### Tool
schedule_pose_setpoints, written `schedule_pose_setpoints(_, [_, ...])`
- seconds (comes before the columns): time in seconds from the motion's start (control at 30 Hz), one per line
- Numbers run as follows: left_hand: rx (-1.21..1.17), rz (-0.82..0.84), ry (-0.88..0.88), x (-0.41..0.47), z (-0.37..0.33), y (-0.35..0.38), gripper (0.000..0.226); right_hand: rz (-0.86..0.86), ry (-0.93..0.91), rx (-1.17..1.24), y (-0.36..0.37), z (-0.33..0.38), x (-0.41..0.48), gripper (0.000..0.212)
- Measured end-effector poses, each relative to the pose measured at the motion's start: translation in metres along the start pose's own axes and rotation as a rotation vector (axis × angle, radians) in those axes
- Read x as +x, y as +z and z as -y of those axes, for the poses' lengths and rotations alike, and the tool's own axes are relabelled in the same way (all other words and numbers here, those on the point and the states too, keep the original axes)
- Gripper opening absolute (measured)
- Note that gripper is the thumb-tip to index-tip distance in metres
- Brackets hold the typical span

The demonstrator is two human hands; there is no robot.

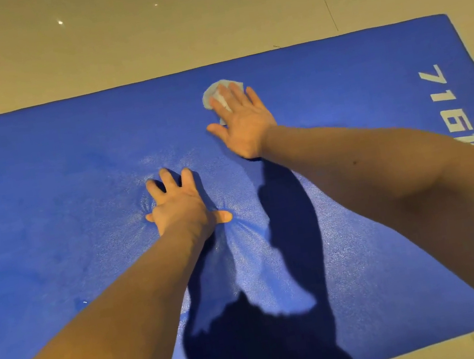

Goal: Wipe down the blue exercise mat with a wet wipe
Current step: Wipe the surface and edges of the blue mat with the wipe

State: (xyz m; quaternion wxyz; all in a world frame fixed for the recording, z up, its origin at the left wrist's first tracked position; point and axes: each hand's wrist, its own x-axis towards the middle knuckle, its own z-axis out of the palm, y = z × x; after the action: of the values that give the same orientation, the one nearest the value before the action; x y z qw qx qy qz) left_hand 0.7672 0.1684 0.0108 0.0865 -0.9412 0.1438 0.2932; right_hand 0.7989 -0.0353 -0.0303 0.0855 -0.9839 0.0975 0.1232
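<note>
The blue exercise mat [44, 185] lies flat on the floor and fills most of the view. A crumpled white wet wipe [214, 94] sits near the mat's far edge. My right hand [243, 122] lies flat on top of it with fingers straight, pressing it against the mat; most of the wipe is hidden under the fingers. My left hand [181, 205] is planted on the mat's middle, fingers spread, and the foam dimples and wrinkles around it. White printed characters [447, 102] run along the mat's right end.
Beige floor tiles [143, 29] with dark grout lines lie beyond the mat's far edge, and a strip of tile [460, 345] shows at the near right corner. Shadows of my arms and body fall across the near middle of the mat.
</note>
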Motion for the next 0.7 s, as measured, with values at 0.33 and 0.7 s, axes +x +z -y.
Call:
schedule_pose_setpoints(0.33, [-0.021,-0.016,0.017,-0.004,0.001,-0.001,0.128,-0.025,0.381,-0.032,-0.009,-0.021,0.028,0.078])
schedule_pose_setpoints(0.7, [-0.012,-0.017,0.014,-0.003,0.000,0.001,0.129,0.007,0.067,-0.018,-0.012,0.031,0.048,0.075])
